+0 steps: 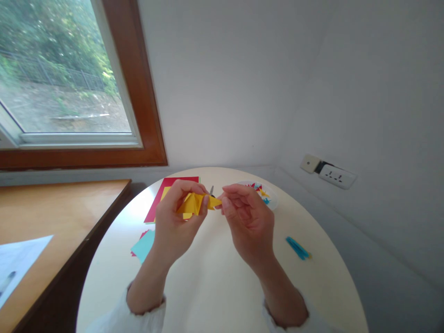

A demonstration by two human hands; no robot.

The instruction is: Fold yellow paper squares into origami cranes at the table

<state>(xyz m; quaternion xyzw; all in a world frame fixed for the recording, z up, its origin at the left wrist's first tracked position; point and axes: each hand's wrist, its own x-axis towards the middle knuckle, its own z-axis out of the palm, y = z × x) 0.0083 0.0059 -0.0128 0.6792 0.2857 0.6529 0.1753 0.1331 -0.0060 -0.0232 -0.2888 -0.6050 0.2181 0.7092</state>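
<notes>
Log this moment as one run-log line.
left hand: holds folded yellow paper | right hand: at its pointed end | on table: red sheet, light-blue paper, plate of small colored pieces

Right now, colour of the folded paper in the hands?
Folded paper: yellow, best seen in the head view.

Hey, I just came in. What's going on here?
Someone is handling a piece of folded yellow paper above a round table. The left hand holds its body, while the right hand has its fingertips at the pointed end; whether they pinch it is hard to tell. On the table, a red sheet and a light-blue paper lie to the left; a dish of small colored pieces and a blue item are to the right.
</notes>
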